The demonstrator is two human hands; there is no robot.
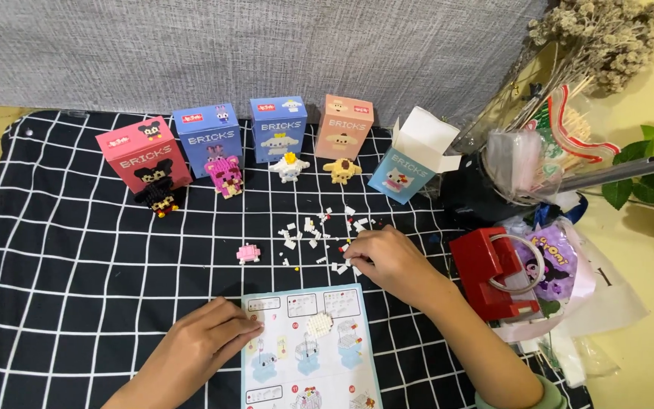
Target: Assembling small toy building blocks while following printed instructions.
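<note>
Sorting step: right hand [387, 261] fingers pinched narrow among loose white bricks [319, 235], seemingly gripping 1; left hand [202, 344] flat on instruction sheet [308, 356]; next needs matching the pictured piece.

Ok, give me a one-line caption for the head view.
Right hand picks among small white bricks while left hand steadies the instruction sheet on a checked cloth.
</note>
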